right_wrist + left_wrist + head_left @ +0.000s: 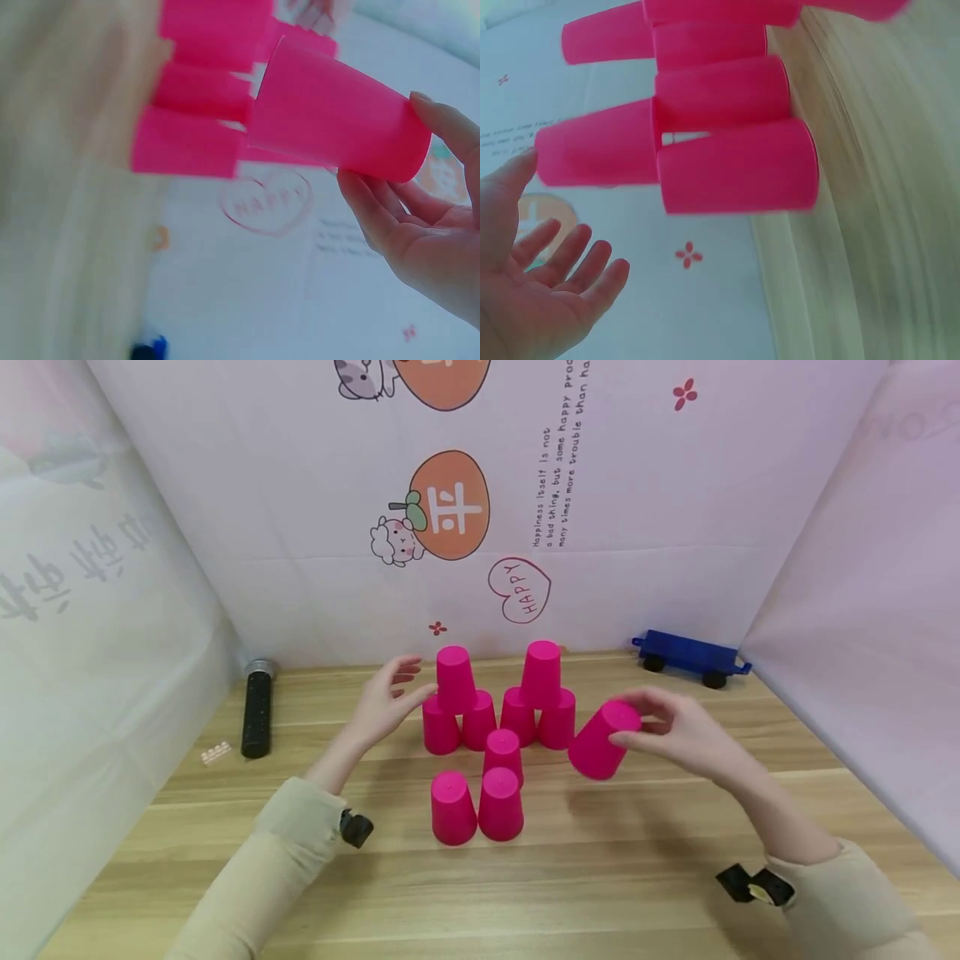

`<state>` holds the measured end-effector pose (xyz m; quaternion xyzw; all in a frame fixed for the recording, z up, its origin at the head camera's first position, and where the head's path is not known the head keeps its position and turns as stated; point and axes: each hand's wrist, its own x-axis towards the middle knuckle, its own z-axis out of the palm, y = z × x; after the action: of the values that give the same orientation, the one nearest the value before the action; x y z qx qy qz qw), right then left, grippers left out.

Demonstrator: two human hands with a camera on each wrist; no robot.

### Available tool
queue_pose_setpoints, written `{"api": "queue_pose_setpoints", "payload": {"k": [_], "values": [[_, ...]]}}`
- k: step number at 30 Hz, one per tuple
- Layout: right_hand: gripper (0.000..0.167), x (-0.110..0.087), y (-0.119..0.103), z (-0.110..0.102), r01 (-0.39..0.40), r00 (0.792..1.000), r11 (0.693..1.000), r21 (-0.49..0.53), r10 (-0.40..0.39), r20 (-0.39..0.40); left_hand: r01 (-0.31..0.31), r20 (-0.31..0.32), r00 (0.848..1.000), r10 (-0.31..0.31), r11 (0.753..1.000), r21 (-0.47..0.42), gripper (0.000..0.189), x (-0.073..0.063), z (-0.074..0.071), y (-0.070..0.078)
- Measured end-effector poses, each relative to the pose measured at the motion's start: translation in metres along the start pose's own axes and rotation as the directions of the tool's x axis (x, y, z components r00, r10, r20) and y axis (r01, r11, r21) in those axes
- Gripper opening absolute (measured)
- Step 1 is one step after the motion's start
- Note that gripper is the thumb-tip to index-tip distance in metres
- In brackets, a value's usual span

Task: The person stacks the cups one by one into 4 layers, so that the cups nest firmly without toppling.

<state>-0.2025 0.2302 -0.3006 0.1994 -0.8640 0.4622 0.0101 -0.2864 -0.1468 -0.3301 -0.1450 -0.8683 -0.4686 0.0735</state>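
Note:
My right hand [686, 731] pinches a pink cup [600, 747] between thumb and fingers, tilted and off the table, right of the stacks. In the right wrist view this held cup [337, 112] lies across the other cups. Beside the left stack's top cup [455, 681] is my left hand [382, 702], fingers spread and relaxed; the thumb is at that cup's edge, and I cannot tell if it touches. Under this cup stand two upside-down cups [441, 727]. A second stack has its top cup [542, 675] on two more. Nearer me stand three single cups, including the front left cup [453, 810].
A black cylinder with a silver end [257, 710] lies at the back left, beside a small pale pink block [216, 752]. A blue toy wagon [688, 656] stands at the back right. Printed white sheets [300, 527] enclose the wooden table [420, 902] at the back and sides.

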Motion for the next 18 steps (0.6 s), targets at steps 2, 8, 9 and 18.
{"api": "queue_pose_setpoints", "payload": {"k": [2, 8, 9, 18], "values": [[0.044, 0.002, -0.006, -0.011, -0.007, 0.999, 1.000, 0.011, 0.008, -0.037, -0.021, -0.006, 1.000, 0.021, 1.000, 0.023, 0.054, -0.010, -0.008, -0.003], [0.040, 0.018, -0.020, -0.035, -0.051, 0.987, 0.996, 0.068, 0.061, -0.150, -0.069, -0.007, 0.998, 0.069, 0.996, 0.055, 0.045, -0.039, -0.014, -0.011], [0.040, 0.023, -0.022, -0.036, -0.055, 0.984, 0.995, 0.084, 0.068, -0.166, -0.074, -0.002, 0.997, 0.074, 0.995, 0.060, 0.044, -0.044, -0.012, -0.013], [0.053, 0.073, -0.057, -0.034, -0.076, 0.980, 0.997, 0.028, 0.079, -0.180, -0.090, 0.108, 0.991, 0.083, 0.994, 0.062, 0.045, -0.079, 0.003, -0.002]]}}
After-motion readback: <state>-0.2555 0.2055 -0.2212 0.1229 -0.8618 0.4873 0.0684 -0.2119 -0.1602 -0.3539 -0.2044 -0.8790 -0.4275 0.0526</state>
